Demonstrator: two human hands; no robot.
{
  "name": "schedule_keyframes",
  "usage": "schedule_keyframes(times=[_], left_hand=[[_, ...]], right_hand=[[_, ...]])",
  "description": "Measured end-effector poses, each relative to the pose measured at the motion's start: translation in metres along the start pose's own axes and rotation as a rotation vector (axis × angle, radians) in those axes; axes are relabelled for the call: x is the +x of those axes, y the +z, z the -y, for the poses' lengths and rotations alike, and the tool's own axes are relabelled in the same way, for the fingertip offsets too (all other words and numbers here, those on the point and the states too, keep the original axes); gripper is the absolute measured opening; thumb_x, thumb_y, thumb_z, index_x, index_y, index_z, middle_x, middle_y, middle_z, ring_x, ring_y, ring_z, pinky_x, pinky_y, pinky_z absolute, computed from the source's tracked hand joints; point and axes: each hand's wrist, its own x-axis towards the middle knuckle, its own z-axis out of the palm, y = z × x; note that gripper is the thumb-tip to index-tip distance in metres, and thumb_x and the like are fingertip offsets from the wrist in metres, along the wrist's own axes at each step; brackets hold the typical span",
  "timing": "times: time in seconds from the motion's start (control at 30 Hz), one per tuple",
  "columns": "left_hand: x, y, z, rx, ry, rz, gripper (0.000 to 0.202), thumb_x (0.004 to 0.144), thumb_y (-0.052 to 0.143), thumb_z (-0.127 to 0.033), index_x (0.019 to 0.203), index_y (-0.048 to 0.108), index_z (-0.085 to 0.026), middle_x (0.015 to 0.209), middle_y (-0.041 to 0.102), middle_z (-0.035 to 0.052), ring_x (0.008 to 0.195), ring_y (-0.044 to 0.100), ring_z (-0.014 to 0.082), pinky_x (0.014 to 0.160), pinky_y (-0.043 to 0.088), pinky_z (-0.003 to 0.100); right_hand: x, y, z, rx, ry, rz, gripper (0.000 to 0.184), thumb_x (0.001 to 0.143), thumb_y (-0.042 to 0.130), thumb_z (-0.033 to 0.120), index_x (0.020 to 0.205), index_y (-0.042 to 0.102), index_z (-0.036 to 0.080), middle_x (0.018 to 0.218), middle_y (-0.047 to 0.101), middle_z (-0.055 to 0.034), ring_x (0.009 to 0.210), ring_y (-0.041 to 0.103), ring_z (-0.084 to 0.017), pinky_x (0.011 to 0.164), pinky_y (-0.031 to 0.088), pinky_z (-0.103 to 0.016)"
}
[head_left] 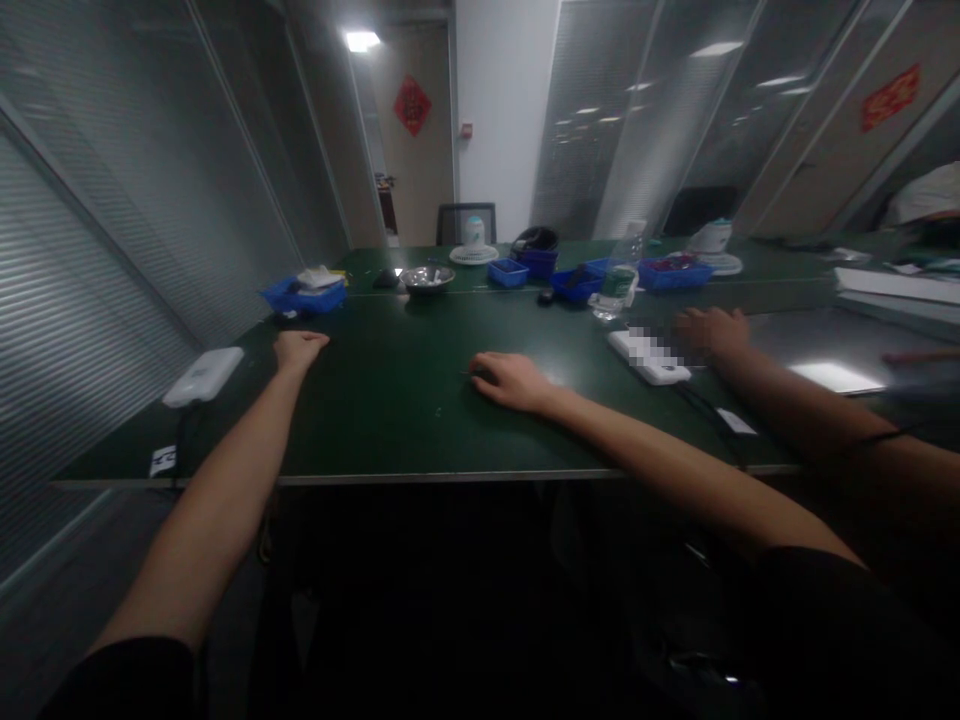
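Note:
My left hand (pixel 298 350) rests on the green table (pixel 390 410), its fingers pressed together and pointing right; whether anything is between them is too small to see. To its left lies a white box-shaped device (pixel 204 376) with a dark cable. Nearer the table's middle, my right hand (pixel 514 382) lies with curled fingers. A dark gap and a faint thin line show at its fingertips, but what it holds, if anything, cannot be made out. A second white device (pixel 649 358), partly blurred out, is to the right of that hand.
Another person's hand (pixel 712 332) reaches in from the right, beside a shiny flat panel (pixel 810 345). Farther back stand a blue tray (pixel 304 298), a metal bowl (pixel 427 280), a water bottle (pixel 619 280), a blue bin (pixel 675 275) and a white fan (pixel 474 255).

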Motion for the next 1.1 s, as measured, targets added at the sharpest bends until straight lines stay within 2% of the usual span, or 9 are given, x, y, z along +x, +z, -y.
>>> schedule_keyframes(times=[0.1,0.2,0.27,0.37,0.5,0.67,0.83,0.97,1.1], left_hand=[[0.001,0.002,0.000,0.015,-0.019,-0.008,0.013,0.073,0.081,-0.024,0.084,0.083,-0.019,0.106,0.081,0.0114,0.108,0.072,0.0314,0.104,0.051,0.042],[0.002,0.004,-0.001,0.096,-0.019,-0.021,0.014,0.077,0.078,-0.027,0.089,0.082,-0.021,0.117,0.078,0.0143,0.124,0.064,0.0382,0.114,0.036,0.057],[0.002,0.005,-0.001,0.123,-0.001,-0.013,0.015,0.080,0.075,-0.027,0.091,0.082,-0.021,0.120,0.077,0.0156,0.128,0.061,0.0408,0.114,0.030,0.062],[0.001,0.004,-0.002,0.129,0.005,-0.007,0.016,0.081,0.073,-0.027,0.093,0.082,-0.020,0.121,0.077,0.0162,0.128,0.061,0.0405,0.113,0.033,0.060],[-0.003,0.002,-0.002,0.089,0.052,0.054,0.019,0.080,0.076,-0.026,0.098,0.082,-0.019,0.118,0.078,0.0139,0.115,0.069,0.0337,0.104,0.047,0.044],[-0.022,0.010,-0.015,0.026,0.339,0.370,0.026,0.080,0.081,-0.035,0.103,0.084,-0.023,0.116,0.079,0.0084,0.111,0.071,0.0285,0.102,0.051,0.037],[-0.074,0.034,-0.052,-0.086,0.724,0.728,0.029,0.087,0.077,-0.043,0.109,0.083,-0.025,0.119,0.077,0.0075,0.112,0.070,0.0255,0.101,0.052,0.036],[-0.116,0.045,-0.076,-0.178,0.958,0.835,0.029,0.093,0.073,-0.042,0.113,0.082,-0.023,0.113,0.076,0.0094,0.106,0.069,0.0249,0.096,0.052,0.038],[-0.138,0.050,-0.085,-0.218,1.065,0.852,0.028,0.098,0.068,-0.040,0.117,0.081,-0.024,0.111,0.074,0.0092,0.102,0.069,0.0235,0.092,0.052,0.037]], right_hand=[[-0.001,-0.001,0.001,0.001,0.001,0.004,0.029,0.104,0.055,0.036,0.128,0.062,0.021,0.122,0.071,-0.0090,0.090,0.066,-0.020,0.076,0.043,-0.030],[-0.001,-0.001,0.001,0.001,-0.001,0.004,0.028,0.104,0.055,0.035,0.127,0.062,0.021,0.122,0.072,-0.0089,0.091,0.066,-0.020,0.077,0.043,-0.030],[-0.001,-0.001,0.001,0.000,-0.002,0.002,0.028,0.103,0.055,0.035,0.127,0.062,0.021,0.121,0.072,-0.0087,0.092,0.066,-0.021,0.077,0.043,-0.030],[-0.001,0.000,0.000,-0.004,0.000,0.000,0.029,0.103,0.056,0.036,0.127,0.062,0.021,0.121,0.072,-0.0087,0.092,0.067,-0.021,0.076,0.043,-0.031],[-0.001,0.001,-0.001,-0.001,0.001,0.002,0.029,0.103,0.056,0.036,0.128,0.062,0.022,0.122,0.072,-0.0088,0.093,0.067,-0.022,0.076,0.044,-0.031],[-0.001,0.002,-0.001,0.004,-0.006,-0.015,0.029,0.103,0.056,0.036,0.127,0.062,0.022,0.121,0.071,-0.0089,0.093,0.067,-0.021,0.078,0.044,-0.030],[-0.001,0.003,-0.002,0.039,-0.059,-0.041,0.029,0.104,0.055,0.037,0.128,0.061,0.022,0.124,0.070,-0.0085,0.096,0.067,-0.021,0.080,0.045,-0.031],[-0.001,0.004,-0.002,0.052,-0.091,-0.025,0.031,0.105,0.053,0.039,0.130,0.061,0.022,0.123,0.070,-0.0084,0.095,0.066,-0.020,0.080,0.045,-0.030],[-0.002,0.004,-0.001,0.057,-0.106,-0.038,0.031,0.106,0.052,0.040,0.131,0.061,0.023,0.123,0.070,-0.0083,0.095,0.066,-0.020,0.081,0.045,-0.030]])
